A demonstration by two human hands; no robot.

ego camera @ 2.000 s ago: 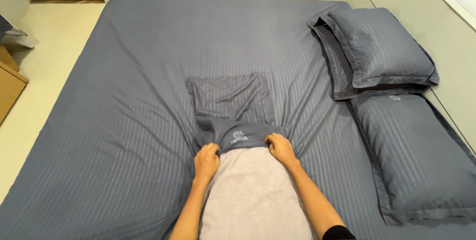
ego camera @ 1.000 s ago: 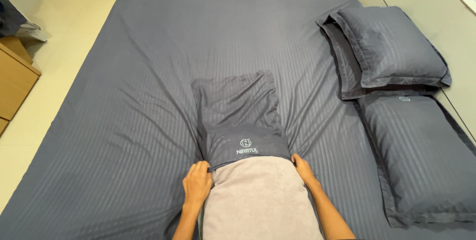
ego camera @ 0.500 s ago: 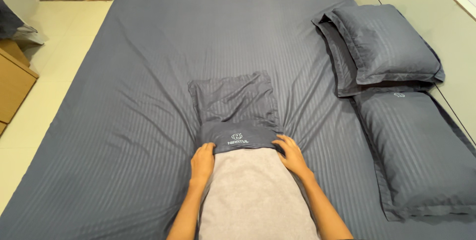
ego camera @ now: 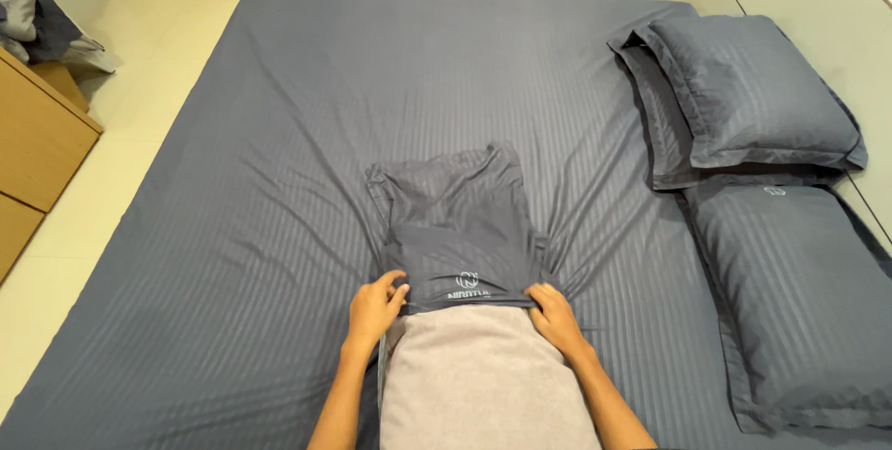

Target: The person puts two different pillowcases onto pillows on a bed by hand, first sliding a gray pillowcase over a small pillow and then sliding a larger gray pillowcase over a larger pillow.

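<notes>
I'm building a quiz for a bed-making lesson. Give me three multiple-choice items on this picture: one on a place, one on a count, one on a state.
1. Where do the finished pillows lie?
A. along the bed's right side
B. on the floor
C. at the bed's left edge

2. How many finished pillows are there?
A. one
B. two
C. four

3. How far is the bare pillow covered?
A. fully
B. not at all
C. partly, its near end bare

Answers:
1 A: the upper pillow and lower pillow lie by the right wall.
2 B: only those two show.
3 C: the left hand and right hand grip the grey pillowcase opening, with the beige pillow sticking out.
</notes>
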